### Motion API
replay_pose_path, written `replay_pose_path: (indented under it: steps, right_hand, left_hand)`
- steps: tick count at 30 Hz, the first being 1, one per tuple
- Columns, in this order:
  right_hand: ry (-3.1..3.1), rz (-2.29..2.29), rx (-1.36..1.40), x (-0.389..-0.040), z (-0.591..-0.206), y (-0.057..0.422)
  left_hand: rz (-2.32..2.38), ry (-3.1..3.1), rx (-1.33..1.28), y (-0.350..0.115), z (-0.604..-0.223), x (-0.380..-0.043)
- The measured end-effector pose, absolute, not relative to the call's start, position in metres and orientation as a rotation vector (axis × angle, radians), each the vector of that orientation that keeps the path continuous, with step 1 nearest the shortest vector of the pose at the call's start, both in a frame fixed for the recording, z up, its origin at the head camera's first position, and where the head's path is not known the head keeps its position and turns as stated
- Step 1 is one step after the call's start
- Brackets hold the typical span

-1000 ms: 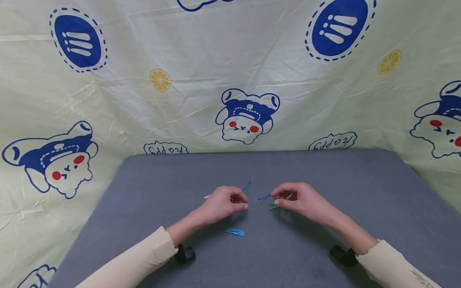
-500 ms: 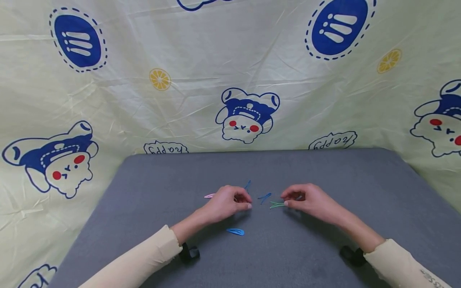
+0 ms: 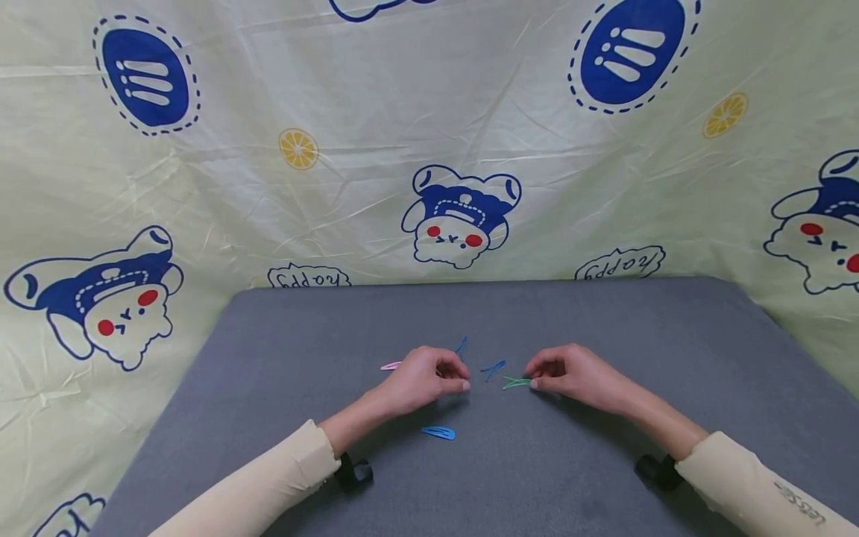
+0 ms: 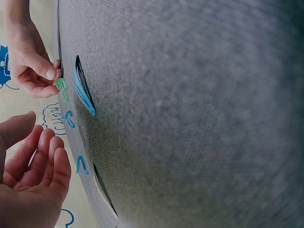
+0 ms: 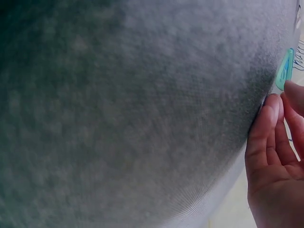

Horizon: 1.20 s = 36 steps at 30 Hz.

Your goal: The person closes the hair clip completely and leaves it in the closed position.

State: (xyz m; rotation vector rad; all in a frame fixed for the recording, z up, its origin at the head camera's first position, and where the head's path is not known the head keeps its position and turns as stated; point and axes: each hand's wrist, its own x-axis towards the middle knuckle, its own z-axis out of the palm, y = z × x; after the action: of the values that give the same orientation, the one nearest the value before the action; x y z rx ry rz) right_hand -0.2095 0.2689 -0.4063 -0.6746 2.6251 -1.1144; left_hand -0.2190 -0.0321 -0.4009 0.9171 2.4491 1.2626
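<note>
My right hand [image 3: 577,377] pinches the right end of a green snap hair clip [image 3: 515,382], whose prongs are spread apart. In the right wrist view the green hair clip [image 5: 285,70] sticks out from beside the thumb tip. My left hand [image 3: 423,379] hovers over the table with fingers loosely bent; the left wrist view shows a gap between thumb and fingers and nothing held. Between the hands lies a dark blue hair clip [image 3: 493,368], prongs apart. Another blue hair clip [image 3: 461,346] sits just beyond the left fingers. A pink hair clip [image 3: 389,366] is partly hidden behind the left hand.
Nearer the body, a bright blue hair clip [image 3: 439,432] lies flat on the grey table [image 3: 322,321]. A printed cloth [image 3: 362,201] hangs behind the table's far edge. Both wrists carry black straps.
My right hand has drawn back to the right, off the dark blue clip, exposing more of the green one. The left hand has shifted slightly right, uncovering more of the pink clip.
</note>
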Motion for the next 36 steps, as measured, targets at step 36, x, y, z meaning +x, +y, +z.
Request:
replay_pose_path:
  steps: [36]
  right_hand:
    - [2.677,-1.074,-0.697,-0.212,-0.408,0.256]
  left_hand:
    - [1.278,2.458,0.932,-0.036,-0.402,-0.214]
